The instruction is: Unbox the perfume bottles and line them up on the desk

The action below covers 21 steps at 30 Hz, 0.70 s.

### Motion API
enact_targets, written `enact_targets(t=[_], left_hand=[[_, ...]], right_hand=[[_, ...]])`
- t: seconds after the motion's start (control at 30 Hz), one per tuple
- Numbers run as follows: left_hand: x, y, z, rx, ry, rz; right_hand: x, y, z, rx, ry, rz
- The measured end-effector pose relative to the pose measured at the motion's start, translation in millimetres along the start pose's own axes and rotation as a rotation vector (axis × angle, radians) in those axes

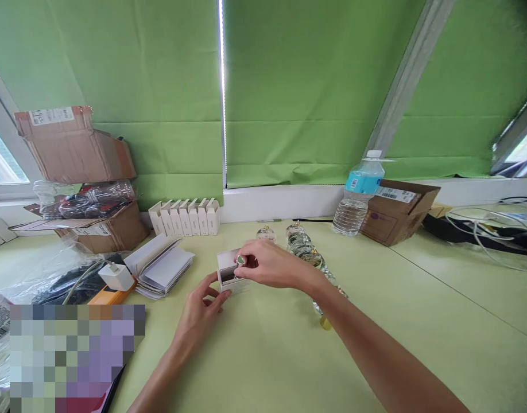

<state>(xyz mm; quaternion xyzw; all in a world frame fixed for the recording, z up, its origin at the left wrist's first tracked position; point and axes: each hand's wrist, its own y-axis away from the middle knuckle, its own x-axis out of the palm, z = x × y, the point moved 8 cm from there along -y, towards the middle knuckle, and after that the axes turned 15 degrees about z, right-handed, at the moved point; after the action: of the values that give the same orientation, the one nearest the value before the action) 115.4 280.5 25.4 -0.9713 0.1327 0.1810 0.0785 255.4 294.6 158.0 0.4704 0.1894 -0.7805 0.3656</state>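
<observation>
1. Small white box (228,274) at the middle of the table (418,298), its open end turned toward 9 o'clock and dark inside.
2. Left hand (201,304) at the box's 7 o'clock corner, thumb and curled fingers closed on the lower edge to steady it.
3. Right hand (270,267) draped over the box from 3 o'clock, thumb and forefinger pinched together on a small round greenish piece (240,260) at the box's top edge. Too small to tell what the piece is.
4. Probably thin card: light, easy to crush on its flat faces, stiffer at the corners. Best taken gently by opposite side walls near the corners, not across the open mouth.
5. Piece likely smooth and slippery, so suited to a fingertip pinch only.
6. At 11 o'clock, a row of upright white boxes (186,217).
7. At 9 o'clock, a fanned stack of flat cartons (160,267), with a white charger (116,276) just beside it.
8. At 1 o'clock, a line of clear glass ornaments (304,246) running behind the right wrist.
9. Farther off at 2 o'clock, a water bottle (358,198) just beside a cardboard box (396,212).
</observation>
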Motion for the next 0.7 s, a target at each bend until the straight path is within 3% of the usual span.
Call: enact_targets(t=[0.13, 0.33, 0.5, 0.7], left_hand=[[-0.2, 0.2, -0.6, 0.006, -0.014, -0.002], [-0.5, 0.8, -1.4, -0.015, -0.020, -0.015], [-0.8, 2.3, -3.1, -0.013, 0.009, -0.032], [-0.2, 1.0, 0.1, -0.030, -0.002, -0.015]], right_hand=[[5.3, -3.5, 0.4, -0.002, -0.086, -0.039], [9.8, -4.7, 5.6, 0.071, 0.071, -0.077], [14.7, -4.0, 11.9, 0.020, 0.103, -0.002], [6.6, -0.2, 10.5, 0.056, 0.175, -0.043]])
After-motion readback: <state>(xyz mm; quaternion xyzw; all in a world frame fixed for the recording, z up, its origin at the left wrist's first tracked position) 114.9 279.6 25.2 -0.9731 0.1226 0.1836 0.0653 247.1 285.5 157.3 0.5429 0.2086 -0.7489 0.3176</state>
